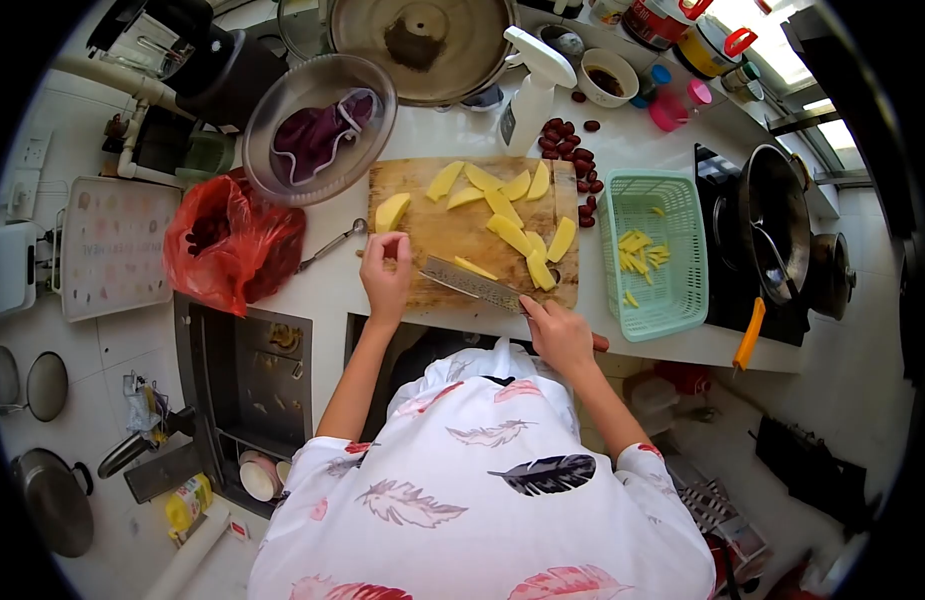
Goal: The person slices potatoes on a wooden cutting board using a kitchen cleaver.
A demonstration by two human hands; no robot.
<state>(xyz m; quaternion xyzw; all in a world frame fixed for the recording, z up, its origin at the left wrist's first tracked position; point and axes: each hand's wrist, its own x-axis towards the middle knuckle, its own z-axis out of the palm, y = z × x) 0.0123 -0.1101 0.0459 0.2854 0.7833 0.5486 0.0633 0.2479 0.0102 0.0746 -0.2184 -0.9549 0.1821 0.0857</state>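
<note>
A wooden cutting board [432, 220] lies on the white counter, with several yellow potato slices [502, 207] spread over its middle and right. My right hand [559, 335] grips a knife [477, 285] whose blade crosses the board's lower part, with a thin yellow strip [475, 268] just above it. My left hand [387, 275] is over the board's lower left corner, fingers curled, just below a thick potato piece [392, 212]. Whether those fingers hold anything is too small to tell. Right of the board, a green basket [654, 312] holds several cut yellow strips [637, 254].
Red dates [572, 150] and a spray bottle [531, 95] are behind the board. A spoon [332, 245], red plastic bag [237, 240] and bowl with purple cloth [372, 145] sit left. A wok [782, 215] rests on the stove at right; a sink [212, 370] is lower left.
</note>
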